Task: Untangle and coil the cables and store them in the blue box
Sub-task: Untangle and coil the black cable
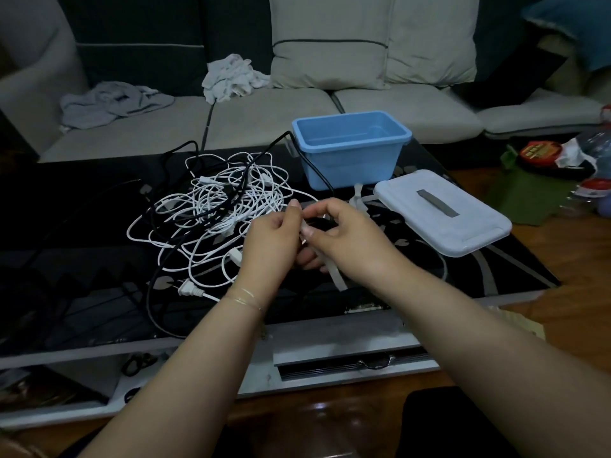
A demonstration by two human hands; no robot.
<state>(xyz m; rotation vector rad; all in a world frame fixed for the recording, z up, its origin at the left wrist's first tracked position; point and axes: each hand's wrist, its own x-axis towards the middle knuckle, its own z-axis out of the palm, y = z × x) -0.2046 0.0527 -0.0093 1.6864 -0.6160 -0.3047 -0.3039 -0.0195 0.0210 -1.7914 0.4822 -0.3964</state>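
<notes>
While the left hand [272,234] and right hand [340,233] pinch a pale flat strap around a black cable [319,223] near the glossy black table's [82,209] front edge, the limp, snag-prone tangle of thin white and black cables [215,209] sits mid-table, best lifted by a plug, beside the empty blue plastic box [352,148].

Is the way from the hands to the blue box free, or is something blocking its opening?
Nothing visible blocks it. The blue box stands open and looks empty; its lid lies on the table to its right. A black cable runs past the box's left front corner. Both hands, left and right, hold a black cable bundle and a white tie just in front.
</notes>
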